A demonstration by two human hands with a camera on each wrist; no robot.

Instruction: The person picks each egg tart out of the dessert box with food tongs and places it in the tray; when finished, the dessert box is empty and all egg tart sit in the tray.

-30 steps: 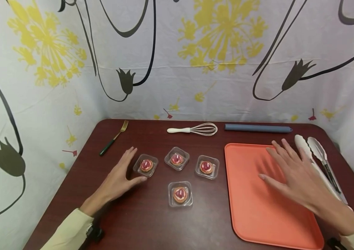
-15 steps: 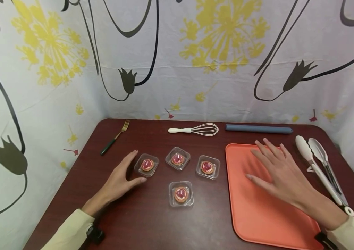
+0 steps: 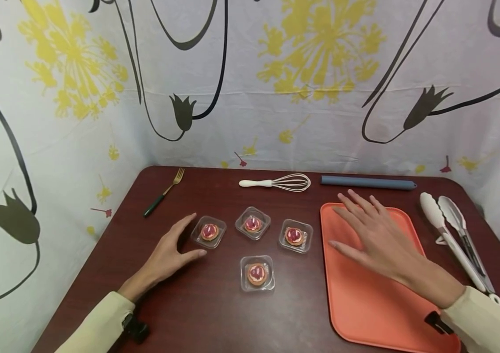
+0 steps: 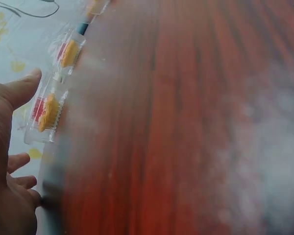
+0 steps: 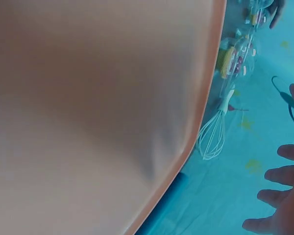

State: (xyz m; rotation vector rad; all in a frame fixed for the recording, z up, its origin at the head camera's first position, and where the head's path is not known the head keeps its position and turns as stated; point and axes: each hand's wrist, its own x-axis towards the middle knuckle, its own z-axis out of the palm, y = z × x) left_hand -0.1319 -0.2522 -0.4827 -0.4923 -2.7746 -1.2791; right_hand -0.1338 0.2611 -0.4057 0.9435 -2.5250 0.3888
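My left hand (image 3: 164, 256) is held with thumb and fingers spread beside the leftmost tart box (image 3: 209, 232), a small clear square container with a red-topped tart in it. Nothing is in its grasp. Three more such boxes are grouped nearby: a back one (image 3: 252, 223), a right one (image 3: 296, 236) and a front one (image 3: 257, 273). Over the orange-red tray (image 3: 364, 314) hovers my right hand (image 3: 378, 241), fingers spread and holding nothing. In the left wrist view the thumb points toward a tart box (image 4: 48, 113). The right wrist view has the tray's rim (image 5: 204, 98) below the fingers.
Along the back edge lie a white-handled whisk (image 3: 275, 183) and a blue rod (image 3: 368, 183). A green-handled gold fork (image 3: 164, 191) is at the back left. White-tipped tongs (image 3: 453, 242) lie right of the tray. A patterned cloth (image 3: 250, 88) hangs behind the table.
My right hand has moved left across the tray, away from the tongs. My left hand stays beside the leftmost tart box. The boxes have not moved.
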